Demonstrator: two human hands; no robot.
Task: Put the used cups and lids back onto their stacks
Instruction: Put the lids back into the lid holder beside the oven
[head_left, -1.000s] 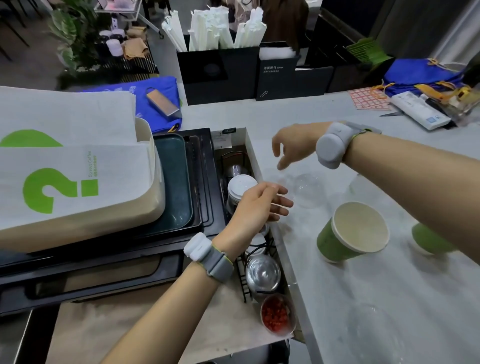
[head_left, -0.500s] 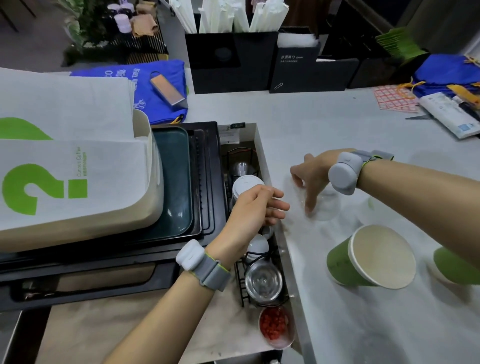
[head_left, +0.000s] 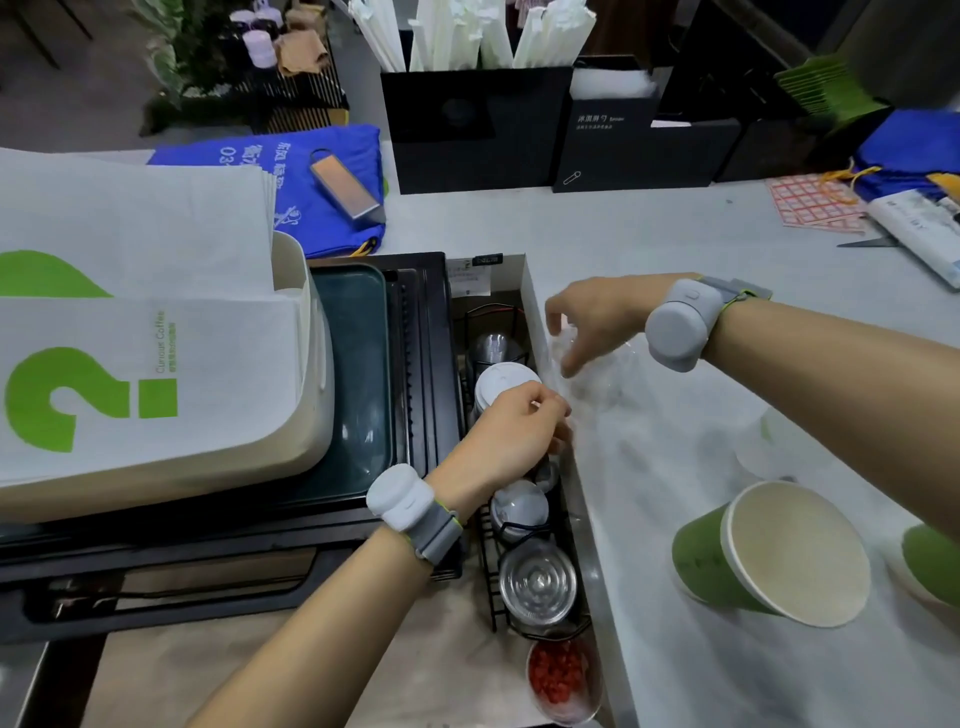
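Observation:
My right hand (head_left: 602, 317) grips a clear plastic lid (head_left: 592, 379), blurred, just above the counter's left edge. My left hand (head_left: 506, 439) has its fingers curled at the lid's near edge, over a stack of white lids (head_left: 496, 382); whether it holds the lid is unclear. The black wire rack (head_left: 485, 582) below the counter also holds a clear cup stack (head_left: 493, 345), more white lids (head_left: 519, 509) and a clear lid stack (head_left: 537, 584). One green paper cup (head_left: 698, 564) lies on its side on the counter, and a second green cup (head_left: 935, 566) shows at the right edge.
A bowl of red pieces (head_left: 558, 675) sits below the rack. Left of the rack are a black tray stack (head_left: 415, 364) and white paper bags (head_left: 130, 338). Black boxes with straws (head_left: 478, 124) stand at the back of the grey counter (head_left: 649, 239). Another clear item (head_left: 758, 441) rests under my right forearm.
My right hand lifted the clear lid off the counter and carried it left to the edge. My left hand curled its fingers and met it there. The view tilted down.

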